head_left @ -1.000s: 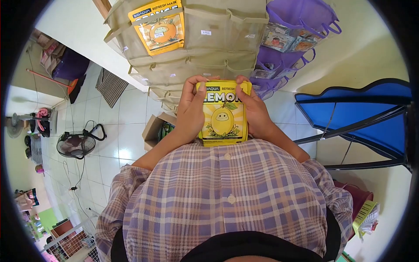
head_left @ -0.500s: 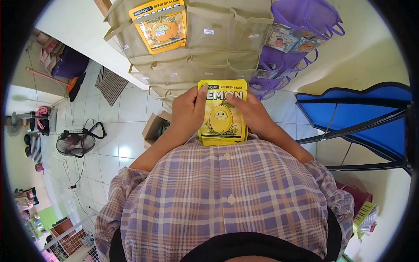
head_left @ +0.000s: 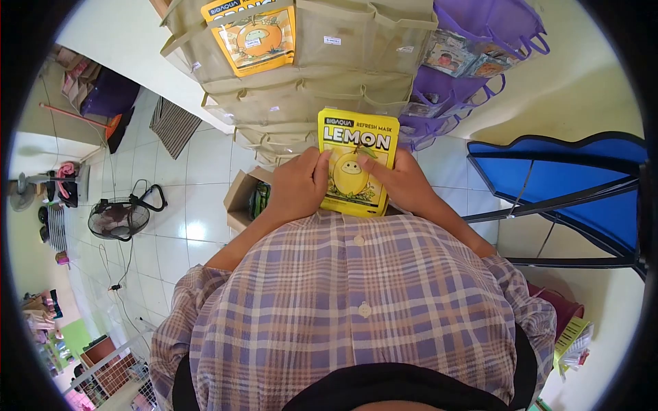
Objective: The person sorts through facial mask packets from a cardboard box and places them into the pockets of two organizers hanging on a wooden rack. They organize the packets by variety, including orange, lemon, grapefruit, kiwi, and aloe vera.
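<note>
A stack of yellow lemon mask packets point(head_left: 351, 181) is held upright in front of my chest, its printed front facing me. My left hand point(head_left: 298, 181) grips its left edge, thumb on the front. On the right edge my right hand point(head_left: 404, 179) is closed around the packets, thumb across the picture of the lemon. Behind them hangs a beige pocket organizer point(head_left: 329, 65). One of its upper left pockets holds an orange mask packet point(head_left: 255, 40), and small white labels show on several pockets.
A purple hanging organizer point(head_left: 473, 41) with packets is at the upper right. An open cardboard box point(head_left: 238, 198) with dark green packets stands on the floor at left. Farther left is a black fan point(head_left: 118, 219). A blue folding frame point(head_left: 562, 171) is at the right.
The yellow packets have moved up slightly and tilted, and my thumbs have slid lower on them, so the whole word LEMON now shows. More of the cardboard box is visible.
</note>
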### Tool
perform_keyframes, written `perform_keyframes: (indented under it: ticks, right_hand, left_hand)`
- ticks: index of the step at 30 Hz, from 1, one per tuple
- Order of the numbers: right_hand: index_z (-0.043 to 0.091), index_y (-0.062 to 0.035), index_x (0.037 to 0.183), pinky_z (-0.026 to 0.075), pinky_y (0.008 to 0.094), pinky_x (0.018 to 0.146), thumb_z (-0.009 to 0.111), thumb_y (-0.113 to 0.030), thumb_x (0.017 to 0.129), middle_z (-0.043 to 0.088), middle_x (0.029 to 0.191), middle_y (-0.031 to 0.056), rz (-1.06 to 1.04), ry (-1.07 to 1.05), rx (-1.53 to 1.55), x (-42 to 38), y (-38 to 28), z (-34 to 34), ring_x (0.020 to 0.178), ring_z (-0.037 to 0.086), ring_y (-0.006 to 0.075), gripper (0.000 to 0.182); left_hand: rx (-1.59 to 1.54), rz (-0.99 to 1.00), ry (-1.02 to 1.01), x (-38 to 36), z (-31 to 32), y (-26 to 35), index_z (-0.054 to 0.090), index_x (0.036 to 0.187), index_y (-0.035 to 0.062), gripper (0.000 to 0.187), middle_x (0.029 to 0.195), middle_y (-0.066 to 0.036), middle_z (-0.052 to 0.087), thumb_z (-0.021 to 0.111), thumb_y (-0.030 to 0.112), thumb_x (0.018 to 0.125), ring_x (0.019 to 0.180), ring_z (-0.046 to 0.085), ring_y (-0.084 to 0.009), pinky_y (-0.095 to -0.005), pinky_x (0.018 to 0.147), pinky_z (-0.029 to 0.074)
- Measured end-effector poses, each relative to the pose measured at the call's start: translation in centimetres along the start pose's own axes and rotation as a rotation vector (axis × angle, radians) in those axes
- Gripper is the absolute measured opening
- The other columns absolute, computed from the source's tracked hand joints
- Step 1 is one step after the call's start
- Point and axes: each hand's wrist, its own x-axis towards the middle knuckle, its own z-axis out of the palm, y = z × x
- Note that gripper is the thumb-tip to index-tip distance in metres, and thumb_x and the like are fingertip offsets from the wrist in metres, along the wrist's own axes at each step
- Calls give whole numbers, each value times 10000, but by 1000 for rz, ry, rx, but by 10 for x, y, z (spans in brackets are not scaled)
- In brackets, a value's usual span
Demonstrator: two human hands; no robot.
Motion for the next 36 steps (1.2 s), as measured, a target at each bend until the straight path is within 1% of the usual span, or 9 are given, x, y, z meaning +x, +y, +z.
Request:
perform_keyframes:
  ticks: [2,5,7,10,17,23,26,33,36]
  right_hand:
    - [617,28,1103,526,280,782,602,-216,964,694,1009,81,17,-63,-161,0,-2,1,898,657,135,281]
    - [635,28,1104,525,279,780,607,-215,962,700,1008,77,41,-34,1,3,10,1,900,660,133,284]
    - [629,31,1111,526,278,770,618,-214,957,697,1013,80,-78,52,126,6,14,-2,895,659,131,290]
    - [628,32,1111,525,272,767,626,-212,954,696,1016,84,-93,127,185,10,12,-11,893,656,127,290]
    - [586,29,1162,538,270,791,626,-186,954,675,1076,103,-150,94,207,12,10,-17,921,663,146,301]
    - [576,26,1185,540,272,802,612,-176,963,668,1097,102,-125,57,321,14,20,-18,942,660,147,302]
    - [618,17,1142,523,263,787,620,-200,959,683,1058,81,-171,91,178,13,19,-11,924,649,127,283]
    - [628,22,1117,526,254,766,616,-188,958,691,1028,67,-99,101,398,16,18,-5,889,656,121,264]
    - [582,23,1200,522,289,844,587,-161,962,666,1119,102,-95,62,400,17,25,-9,979,653,159,302]
  left_hand:
    - [64,37,57,3,-3,1,508,763,23,282,621,-156,566,537,210,973,543,528,-383,-416,502,429]
    - [-62,-139,-44,4,-3,-2,543,808,34,274,630,-118,582,531,238,991,539,567,-277,-371,506,434]
    - [-817,-355,-155,4,1,-11,577,890,33,256,708,-70,628,531,257,1004,602,599,-151,-300,538,458]
    - [-1031,-458,-328,2,-6,-9,595,956,10,254,811,-46,661,545,255,1004,692,610,-86,-243,598,485]
    - [-952,-424,-362,7,-12,-4,583,995,5,169,818,-57,651,610,169,966,679,602,-104,-232,634,491]
    - [-1157,-438,-384,4,-14,-6,533,852,55,182,766,-35,620,675,145,921,611,569,-80,-219,564,459]
    - [-825,-404,-244,2,-13,-3,524,805,51,218,716,-30,621,708,130,894,618,592,-72,-218,566,488]
    - [-747,-315,-206,-1,-6,8,577,954,14,284,674,5,552,509,283,1016,557,502,-51,-207,512,414]
    - [-823,-310,-211,-1,-1,6,582,1033,15,319,680,7,542,464,311,1034,532,459,-52,-207,499,392]
